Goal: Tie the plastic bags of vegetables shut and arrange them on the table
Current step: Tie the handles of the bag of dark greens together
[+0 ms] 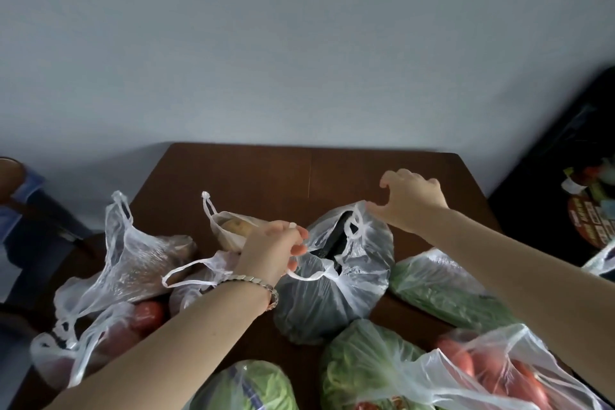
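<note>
While both hands are working at the middle of the table (273,173), the tying is looking barely begun, judging by the loose handles all around

Far-left bags: the brownish-contents bag (139,263) and the tomato bag (109,336) are lying at the left edge with handles standing or trailing free, so both are looking untied

Potato bag (233,226): sitting behind the left hand, mouth gaping, one handle sticking up

Left hand (273,253): fingers are closing on one white handle of the dark bag, pinching it

Dark bag (336,276): resting mid-table, its mouth gaping, its two handles being drawn apart; this is the one being tied

Right hand (409,203): thumb and forefinger are pinching the other handle, remaining fingers curling loose

Green-bean bag (446,289): lying under the right forearm, its closure hidden

Near-right bags: the leafy-greens bag (359,366) and red-vegetable bag (492,373) are waiting, handles slack

Remaining: knotting nearly every bag, then arranging
</note>
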`<action>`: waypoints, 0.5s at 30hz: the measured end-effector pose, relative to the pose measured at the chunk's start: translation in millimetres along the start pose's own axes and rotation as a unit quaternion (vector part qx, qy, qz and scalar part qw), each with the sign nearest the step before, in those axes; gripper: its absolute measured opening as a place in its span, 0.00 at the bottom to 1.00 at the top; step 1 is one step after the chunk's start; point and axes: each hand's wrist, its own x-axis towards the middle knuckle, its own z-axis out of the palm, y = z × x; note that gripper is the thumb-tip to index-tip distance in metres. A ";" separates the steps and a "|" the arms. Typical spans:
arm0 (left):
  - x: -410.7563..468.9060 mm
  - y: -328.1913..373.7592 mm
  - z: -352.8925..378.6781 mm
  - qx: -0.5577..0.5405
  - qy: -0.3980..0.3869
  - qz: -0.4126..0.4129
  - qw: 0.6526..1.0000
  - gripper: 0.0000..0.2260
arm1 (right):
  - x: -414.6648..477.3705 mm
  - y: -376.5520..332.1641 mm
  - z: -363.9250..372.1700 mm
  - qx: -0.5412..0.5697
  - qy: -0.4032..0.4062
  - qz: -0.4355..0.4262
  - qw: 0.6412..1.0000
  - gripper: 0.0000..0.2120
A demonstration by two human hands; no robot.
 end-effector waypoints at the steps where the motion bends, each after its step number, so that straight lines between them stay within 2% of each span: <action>1: -1.0 0.0 1.9 0.007 0.006 0.013 1.000 0.15 | 1.7 -4.0 5.6 -0.037 -0.034 0.015 0.999 0.31; 2: -1.5 -0.2 2.7 0.023 0.011 0.028 0.999 0.14 | 2.0 -10.0 10.7 -0.074 -0.075 0.028 0.994 0.35; 4: -4.4 0.0 3.7 0.065 0.015 0.059 0.996 0.14 | 6.6 -22.3 26.5 -0.070 -0.136 0.062 0.986 0.34; 7: -5.7 -0.2 4.5 0.090 0.021 0.090 0.992 0.13 | 14.6 -35.2 42.5 0.044 -0.161 0.115 0.979 0.19; 9: -4.8 -0.6 5.1 0.091 0.022 0.092 0.991 0.13 | 17.7 -40.5 44.8 0.048 -0.156 0.112 0.980 0.12; 15: -0.2 2.2 1.0 0.068 0.053 0.105 0.991 0.11 | 21.8 -32.5 19.0 0.005 -0.031 0.051 0.998 0.11</action>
